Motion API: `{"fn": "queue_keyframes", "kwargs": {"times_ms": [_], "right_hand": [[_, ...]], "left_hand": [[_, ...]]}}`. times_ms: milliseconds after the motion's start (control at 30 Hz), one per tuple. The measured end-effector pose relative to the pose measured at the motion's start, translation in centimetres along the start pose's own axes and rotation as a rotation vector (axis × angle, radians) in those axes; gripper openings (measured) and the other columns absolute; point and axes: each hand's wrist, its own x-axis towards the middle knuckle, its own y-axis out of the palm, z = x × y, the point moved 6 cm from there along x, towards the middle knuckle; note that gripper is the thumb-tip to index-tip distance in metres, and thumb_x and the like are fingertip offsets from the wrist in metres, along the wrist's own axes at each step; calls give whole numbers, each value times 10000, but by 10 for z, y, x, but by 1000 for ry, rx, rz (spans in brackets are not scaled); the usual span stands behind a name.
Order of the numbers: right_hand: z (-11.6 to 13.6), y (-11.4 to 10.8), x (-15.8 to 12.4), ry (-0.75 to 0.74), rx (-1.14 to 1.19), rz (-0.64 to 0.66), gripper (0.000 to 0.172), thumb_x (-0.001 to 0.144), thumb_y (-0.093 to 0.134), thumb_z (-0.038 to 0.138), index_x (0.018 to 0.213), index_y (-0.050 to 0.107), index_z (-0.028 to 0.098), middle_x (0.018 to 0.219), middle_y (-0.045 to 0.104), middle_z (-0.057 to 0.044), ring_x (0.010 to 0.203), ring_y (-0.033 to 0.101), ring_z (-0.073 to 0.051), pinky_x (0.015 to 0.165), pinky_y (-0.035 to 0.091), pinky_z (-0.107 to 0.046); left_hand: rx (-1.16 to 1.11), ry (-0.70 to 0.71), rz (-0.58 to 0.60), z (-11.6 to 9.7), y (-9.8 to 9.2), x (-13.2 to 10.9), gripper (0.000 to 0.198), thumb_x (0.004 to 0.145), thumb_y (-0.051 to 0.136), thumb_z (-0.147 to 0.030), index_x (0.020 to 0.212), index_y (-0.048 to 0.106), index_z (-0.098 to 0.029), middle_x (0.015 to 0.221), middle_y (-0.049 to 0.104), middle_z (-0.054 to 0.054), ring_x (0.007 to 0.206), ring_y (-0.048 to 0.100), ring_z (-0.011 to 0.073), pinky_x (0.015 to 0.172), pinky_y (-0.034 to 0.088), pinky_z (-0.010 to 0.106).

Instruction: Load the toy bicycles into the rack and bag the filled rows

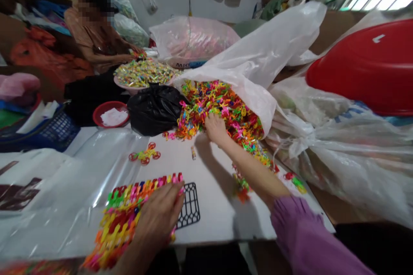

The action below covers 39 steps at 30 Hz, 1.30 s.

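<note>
My left hand [159,217] lies on a mat of coloured plastic pieces [124,215] set on a black grid frame [190,206]; its fingers curl over the mat's right edge. My right hand [215,129], in a purple sleeve, reaches into a heap of small coloured plastic pieces [222,111] spilling from a white plastic bag [258,68]. Its fingers are buried in the heap. A small red and green assembled piece [145,154] sits alone on the white table top [213,189].
A black plastic bag [155,107] sits left of the heap. A red bowl [109,114] and a pink basin of coloured pieces [143,73] stand farther back, where another person [97,34] sits. Big clear sacks [338,137] and a red tub [368,64] crowd the right.
</note>
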Motion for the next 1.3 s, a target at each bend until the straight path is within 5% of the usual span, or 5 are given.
{"fn": "queue_keyframes", "kwargs": {"times_ms": [267,533,800,1133,1300], "right_hand": [[-2,18,-22,-49,-97,90,298,857,309,38,1014,563,38,1039,545,-204,989,471,-286,787,356,-381],[57,17,-147,-585,265,227,207,899,407,119,1028,560,175,1025,583,-76,938,516,-171,825,354,-303],[35,35,-172,127,200,276,174,872,486,301,909,584,162,894,607,-96,845,567,-205,677,410,-281],[59,26,-172,406,1318,165,273,711,648,388,836,551,166,621,533,48,545,479,-97,517,359,-205],[109,52,-203,416,1460,265,188,764,570,322,850,553,155,666,586,8,589,530,-119,582,426,-238]], "left_hand": [[-171,-417,-76,49,-54,11,239,837,517,-347,946,636,-171,896,649,32,824,606,161,779,467,293],[39,7,247,-4,-5,10,222,899,420,-244,930,623,-160,837,616,47,835,558,173,796,439,326],[-53,-19,170,21,-3,5,189,892,437,-239,925,601,-152,878,623,52,839,564,161,796,445,289],[-27,-49,121,24,1,8,183,879,460,-230,903,620,-146,838,627,46,820,566,154,791,457,283],[-24,-92,133,21,-9,11,208,887,438,-235,954,615,-151,960,583,67,896,566,152,810,471,276]]}}
